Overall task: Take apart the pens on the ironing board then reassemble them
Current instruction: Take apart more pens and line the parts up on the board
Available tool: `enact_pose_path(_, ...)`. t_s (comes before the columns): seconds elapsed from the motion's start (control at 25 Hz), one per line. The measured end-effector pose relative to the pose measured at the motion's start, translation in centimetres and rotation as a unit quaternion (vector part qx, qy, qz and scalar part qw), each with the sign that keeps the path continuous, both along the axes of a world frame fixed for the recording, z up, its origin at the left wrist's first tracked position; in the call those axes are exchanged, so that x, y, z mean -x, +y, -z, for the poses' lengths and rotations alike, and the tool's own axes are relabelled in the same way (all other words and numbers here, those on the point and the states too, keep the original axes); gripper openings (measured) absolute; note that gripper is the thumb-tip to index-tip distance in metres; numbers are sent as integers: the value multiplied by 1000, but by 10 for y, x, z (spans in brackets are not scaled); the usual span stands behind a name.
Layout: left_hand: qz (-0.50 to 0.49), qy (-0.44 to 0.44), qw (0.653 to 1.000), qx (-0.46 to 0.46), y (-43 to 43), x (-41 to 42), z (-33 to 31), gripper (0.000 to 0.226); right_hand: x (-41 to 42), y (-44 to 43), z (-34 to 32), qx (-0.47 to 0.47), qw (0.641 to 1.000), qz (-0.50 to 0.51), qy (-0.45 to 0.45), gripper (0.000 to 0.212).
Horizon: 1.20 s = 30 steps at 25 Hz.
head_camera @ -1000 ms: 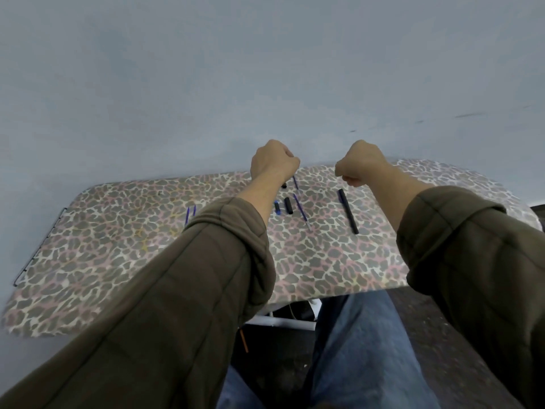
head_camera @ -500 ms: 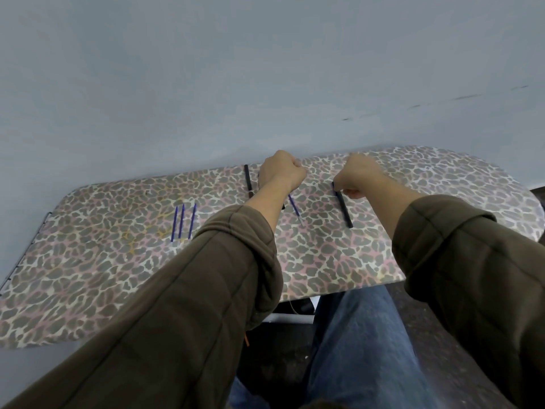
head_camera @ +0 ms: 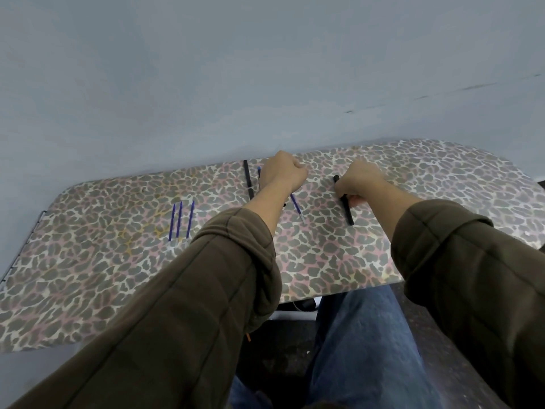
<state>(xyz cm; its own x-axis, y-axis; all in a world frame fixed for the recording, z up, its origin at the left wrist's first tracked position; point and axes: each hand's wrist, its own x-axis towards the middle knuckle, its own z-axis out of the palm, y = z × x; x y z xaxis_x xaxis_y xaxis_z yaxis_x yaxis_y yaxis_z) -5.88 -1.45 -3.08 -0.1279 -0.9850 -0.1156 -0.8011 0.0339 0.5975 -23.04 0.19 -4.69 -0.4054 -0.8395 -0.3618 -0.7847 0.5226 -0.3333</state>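
While right hand grips black pen, long axis near-far across ironing board, left hand is fisted, contents hidden; bare board rightward.

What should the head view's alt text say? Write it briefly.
A person's right hand grips a black pen on a leopard-print ironing board; the left hand is fisted beside it. Three blue refills lie farther left.

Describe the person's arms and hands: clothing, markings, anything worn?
Left sleeve and right sleeve: dark olive-brown, soft fabric with faint stitched seams, cuffs bunched up the forearms. Left grip and right grip are bare: no gloves, rings or watch visible.
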Motion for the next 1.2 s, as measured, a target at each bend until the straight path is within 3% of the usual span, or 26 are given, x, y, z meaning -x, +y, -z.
enact_pose_path(0.12, -14, 7, 1000, 5, 0, -6, -6, 39, -6, -6, -19, 44, 995, 23, -81, 16)
enact_pose_path(0.32, -26, 54, 998, 17, 1, -21, -40, 19, -33, -14, -80, 142, 976, 16, -165, 17)
enact_pose_path(0.56, -21, 183, 982, 32, 11, -55, -87, 30, -78, -8, -146, 191, 949, -14, -249, 18)
enact_pose_path(0.68, -34, 231, 970, 60, 17, -73, -110, 29, -103, 0, -167, 202, 943, -42, -260, 25)
enact_pose_path(0.92, -39, 237, 966, 92, 26, -102, -134, 10, -135, 6, -196, 281, 913, -96, -281, 13)
enact_pose_path(1.2, -64, 285, 948, 130, 32, -111, -147, 33, -151, 11, -204, 341, 890, -153, -260, 7)
